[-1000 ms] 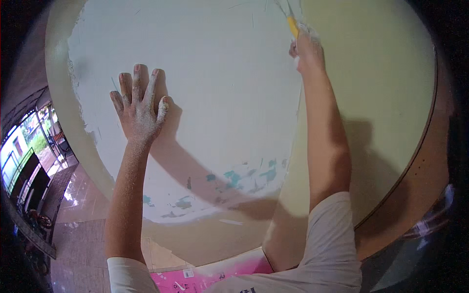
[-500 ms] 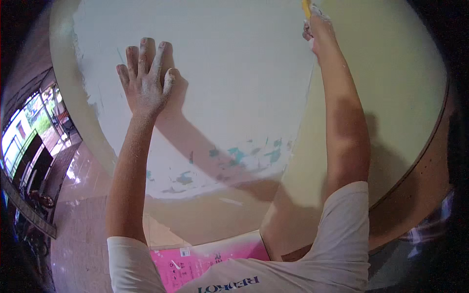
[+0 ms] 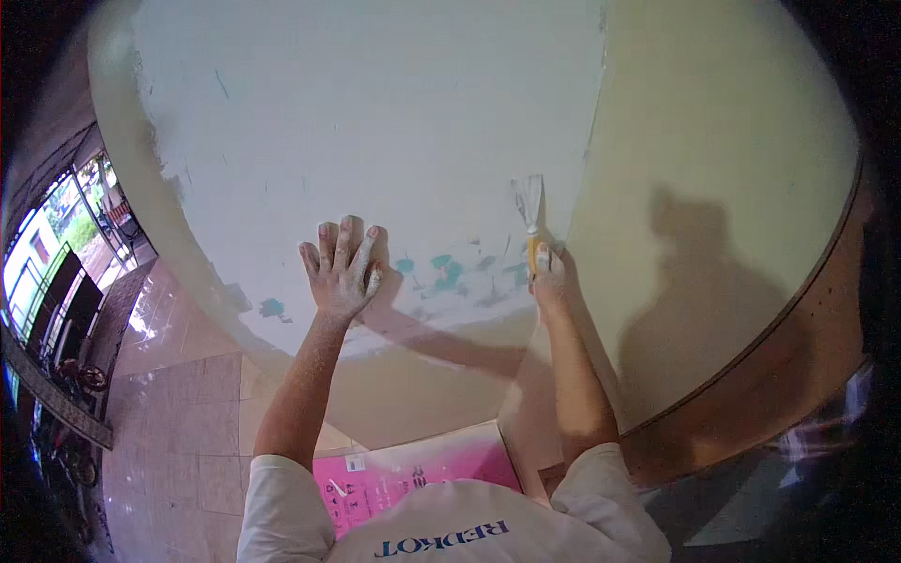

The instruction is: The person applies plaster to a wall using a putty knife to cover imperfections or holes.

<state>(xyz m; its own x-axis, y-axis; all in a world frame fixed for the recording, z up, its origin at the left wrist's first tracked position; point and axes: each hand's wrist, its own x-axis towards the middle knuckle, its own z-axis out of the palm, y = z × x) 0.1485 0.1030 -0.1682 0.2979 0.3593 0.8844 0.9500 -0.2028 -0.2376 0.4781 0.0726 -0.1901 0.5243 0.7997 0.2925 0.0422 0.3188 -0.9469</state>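
My left hand (image 3: 344, 272), dusted with white powder, lies flat with fingers spread on the wall (image 3: 375, 122), where a broad white coat covers most of the surface. In my right hand (image 3: 549, 277) is a putty knife (image 3: 530, 211) with a yellow handle, its whitish-smeared blade pointing up near the wall's right corner. Whether the blade touches the wall I cannot tell. Between my hands, bluish-green patches (image 3: 447, 272) show through along the lower part of the white coat.
A cream-coloured wall (image 3: 713, 169) meets the white one at the right and carries my shadow. Below stands a pink and white box (image 3: 422, 469). Tiled floor (image 3: 178, 432) stretches off to the left, toward a railing and a bright opening. A dark brown edge (image 3: 751, 375) curves along the right.
Both hands have come down the wall, the left also shifting right. My right hand moved down and left from the top, bringing the whole putty knife into view.
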